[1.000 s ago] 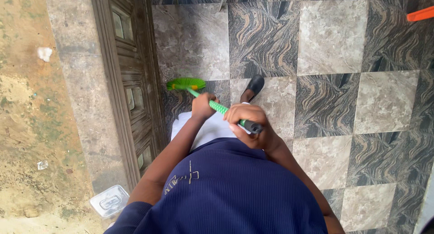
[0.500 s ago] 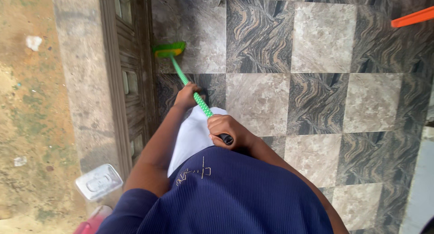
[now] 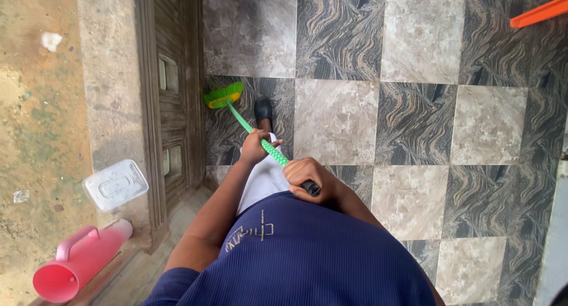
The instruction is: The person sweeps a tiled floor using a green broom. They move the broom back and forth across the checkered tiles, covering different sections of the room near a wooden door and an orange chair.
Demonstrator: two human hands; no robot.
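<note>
- Right now, left hand (image 3: 255,147) is wrapping closed around the middle of the green broom (image 3: 248,126) handle.
- Right hand (image 3: 306,175) is gripping shut on the handle's black top end.
- Broom head is resting on the marble tile floor (image 3: 337,120), just beside the wooden door (image 3: 171,87) and near a black shoe (image 3: 262,109).

There was just the one camera, worn on the person's head and looking almost straight down. It sat close over the blue shirt (image 3: 296,264), which filled the bottom of the view, and took in the tiled floor (image 3: 414,105) ahead, with the wooden door (image 3: 171,87) at the left.
</note>
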